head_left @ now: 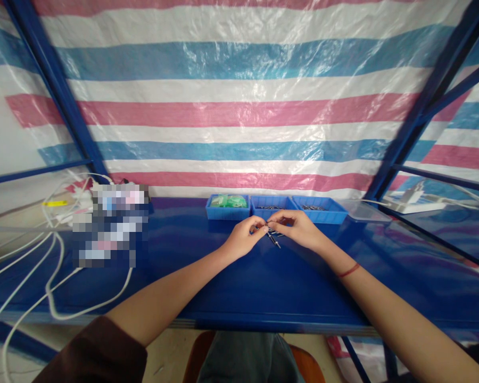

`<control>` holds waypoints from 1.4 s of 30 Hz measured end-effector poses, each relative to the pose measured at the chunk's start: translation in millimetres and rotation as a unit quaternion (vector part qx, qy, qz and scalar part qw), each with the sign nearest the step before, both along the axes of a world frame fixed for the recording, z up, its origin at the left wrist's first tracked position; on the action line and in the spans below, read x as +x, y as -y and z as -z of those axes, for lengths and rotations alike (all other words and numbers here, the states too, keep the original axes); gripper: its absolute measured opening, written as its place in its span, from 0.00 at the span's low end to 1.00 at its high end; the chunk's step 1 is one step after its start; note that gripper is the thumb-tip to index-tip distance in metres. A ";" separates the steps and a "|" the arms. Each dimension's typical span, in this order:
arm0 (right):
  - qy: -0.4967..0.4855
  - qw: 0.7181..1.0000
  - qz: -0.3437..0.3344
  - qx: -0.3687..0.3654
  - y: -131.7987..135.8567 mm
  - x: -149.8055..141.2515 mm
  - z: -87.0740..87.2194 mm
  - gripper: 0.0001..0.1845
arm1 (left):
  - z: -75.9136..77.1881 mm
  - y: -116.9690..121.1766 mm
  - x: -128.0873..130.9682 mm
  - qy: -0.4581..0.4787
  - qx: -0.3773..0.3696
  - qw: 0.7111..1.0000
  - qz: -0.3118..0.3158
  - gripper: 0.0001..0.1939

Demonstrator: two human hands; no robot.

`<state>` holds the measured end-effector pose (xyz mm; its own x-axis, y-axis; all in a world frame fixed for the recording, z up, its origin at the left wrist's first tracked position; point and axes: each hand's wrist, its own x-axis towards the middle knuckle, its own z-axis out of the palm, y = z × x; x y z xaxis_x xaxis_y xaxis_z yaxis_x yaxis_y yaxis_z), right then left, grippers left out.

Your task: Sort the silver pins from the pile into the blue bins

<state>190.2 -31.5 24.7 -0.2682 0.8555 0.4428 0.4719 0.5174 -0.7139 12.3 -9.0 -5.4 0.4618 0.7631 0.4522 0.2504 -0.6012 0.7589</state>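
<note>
Head cam: L hand (248,236) & R hand (297,229) pinch a small metal part (267,224) betw. them, just above metal pins (274,240) on bench (239,292), nr blue bins (323,217); best w/ light grip, steady wrists, pins within easy reach.

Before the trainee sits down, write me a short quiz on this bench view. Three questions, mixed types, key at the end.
1. Multiple choice: which of the three blue bins holds the green plastic?
A) the leftmost
B) the middle one
C) the rightmost

2. True or false: a red band circles the person's right arm.

3. Short answer: what shows just below the fingertips of the left hand and the right hand?

Key:
1. A
2. True
3. Thin metal pieces
</note>
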 end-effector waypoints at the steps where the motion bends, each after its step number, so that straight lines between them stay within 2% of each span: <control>1: 0.004 1.000 0.002 0.005 0.5 -0.1 -0.6 0.14 | -0.2 0.2 0.0 0.001 0.003 1.000 -0.005 0.08; 8: 0.070 0.995 0.031 0.058 3.1 -1.1 -4.2 0.12 | -3.9 2.8 -2.0 0.016 0.078 0.995 -0.068 0.07; 11: 0.119 0.992 0.004 0.049 0.4 2.5 -3.9 0.13 | -4.0 2.3 -3.3 0.002 0.114 0.991 -0.075 0.08; 13: 0.143 0.989 0.021 0.039 -3.7 10.9 -4.5 0.14 | -3.0 0.4 -4.5 -0.024 0.129 0.988 -0.085 0.11; 14: 0.150 0.987 0.051 0.039 -6.4 17.7 -5.2 0.14 | -2.4 -0.9 -5.3 -0.041 0.136 0.986 -0.090 0.12; 16: 0.156 0.974 0.157 0.049 -12.0 36.5 -7.1 0.14 | -2.0 -3.3 -7.3 -0.088 0.152 0.980 -0.097 0.13; 18: 0.163 0.943 0.286 0.057 -16.9 60.2 -8.4 0.15 | -2.9 -4.8 -9.5 -0.146 0.164 0.970 -0.102 0.10; 20: 0.175 0.897 0.401 0.058 -20.2 84.5 -8.0 0.15 | -4.9 -4.8 -11.5 -0.207 0.166 0.957 -0.114 0.10; 23: 0.194 0.840 0.506 0.031 -21.7 111.5 -5.0 0.18 | -7.6 -3.4 -13.8 -0.273 0.157 0.939 -0.135 0.12; 26: 0.198 0.812 0.549 -0.005 -20.9 119.9 -2.9 0.21 | -8.1 -2.8 -14.8 -0.314 0.145 0.928 -0.137 0.14; 30: 0.211 0.825 0.525 0.006 -19.7 109.0 -5.4 0.21 | -6.7 -3.9 -14.1 -0.319 0.145 0.929 -0.117 0.12; 34: 0.236 0.859 0.451 0.054 -19.6 92.1 -7.4 0.18 | -7.0 -4.2 -12.7 -0.307 0.146 0.935 -0.101 0.12; 37: 0.251 0.899 0.352 0.078 -18.8 78.0 -6.6 0.16 | -6.6 -3.8 -13.0 -0.288 0.136 0.942 -0.102 0.12; 42: 0.237 0.958 0.146 0.066 -13.9 44.8 -2.1 0.13 | -1.2 -6.7 -13.1 -0.206 0.121 0.963 -0.122 0.09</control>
<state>234.9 -17.5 26.8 -0.2244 0.8694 0.4402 0.8648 0.3859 -0.3212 -0.9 -2.3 -4.2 0.4608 0.7669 0.4467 0.6565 -0.6332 0.4100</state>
